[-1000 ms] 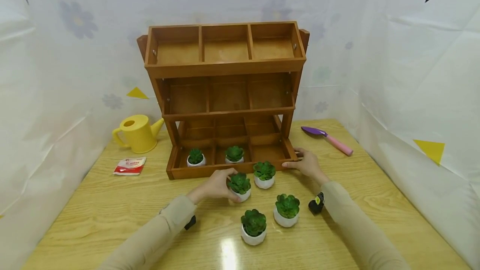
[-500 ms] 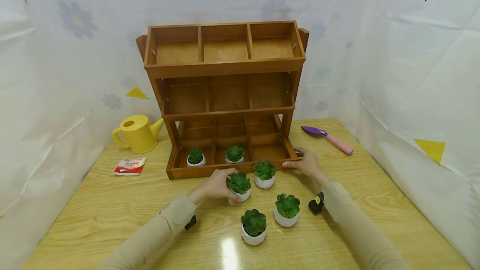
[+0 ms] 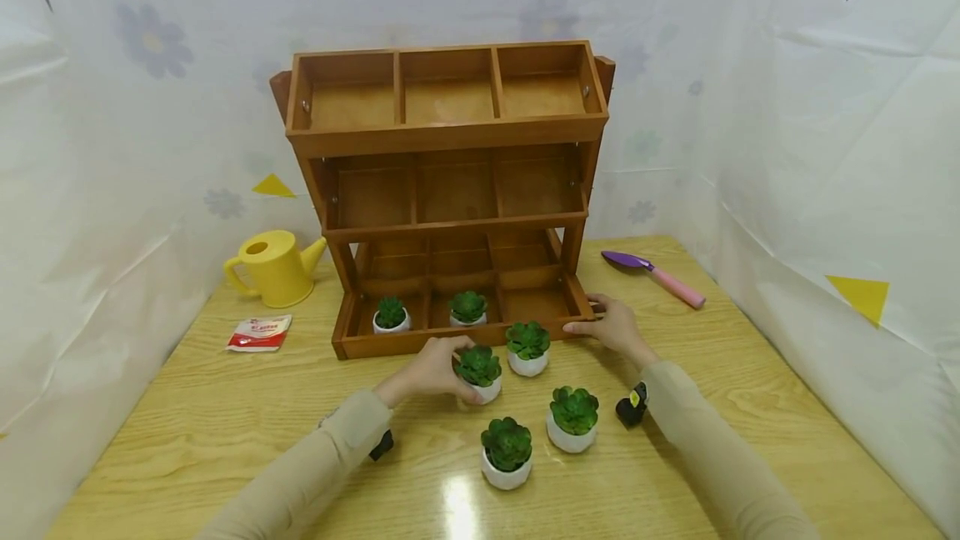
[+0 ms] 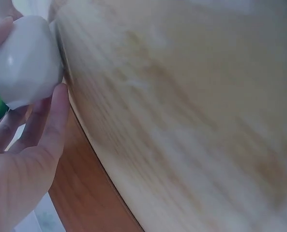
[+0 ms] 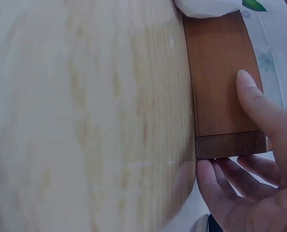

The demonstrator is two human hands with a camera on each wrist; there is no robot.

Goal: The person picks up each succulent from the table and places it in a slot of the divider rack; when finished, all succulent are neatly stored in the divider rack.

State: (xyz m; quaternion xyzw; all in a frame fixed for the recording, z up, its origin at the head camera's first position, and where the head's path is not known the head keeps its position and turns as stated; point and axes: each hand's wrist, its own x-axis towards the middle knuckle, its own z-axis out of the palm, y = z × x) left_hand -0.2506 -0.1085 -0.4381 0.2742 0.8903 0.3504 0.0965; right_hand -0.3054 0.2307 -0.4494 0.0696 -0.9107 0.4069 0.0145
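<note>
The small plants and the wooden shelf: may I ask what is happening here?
A person's left hand grips a potted plant in front of the wooden shelf. The right hand holds the right end of its bottom tray. Two plants sit in that tray, left and middle; three others stand on the table.

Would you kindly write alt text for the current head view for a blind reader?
A person's left hand holds a white-potted succulent in front of a three-tier wooden shelf while the right hand grips the shelf's lower right corner. Two potted plants sit in the bottom tier; three more stand on the table, with a yellow watering can and a trowel.
</note>
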